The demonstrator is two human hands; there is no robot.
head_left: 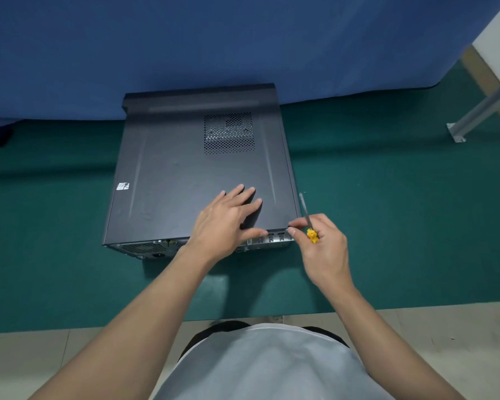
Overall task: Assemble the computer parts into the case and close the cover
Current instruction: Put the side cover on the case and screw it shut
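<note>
Head view: the computer case lies on its side on the table, with the side cover seated on top. The left hand presses flat on the cover, fingers straight. The right hand, nearer the case's near right corner, pinches there with thumb and forefinger. Whether it holds a screw cannot be told. It also grips the screwdriver, shaft pointing away from the person.

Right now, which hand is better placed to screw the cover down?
Right: the right hand holds the screwdriver and touches the rear corner of the cover; the left hand lies flat on it.
</note>
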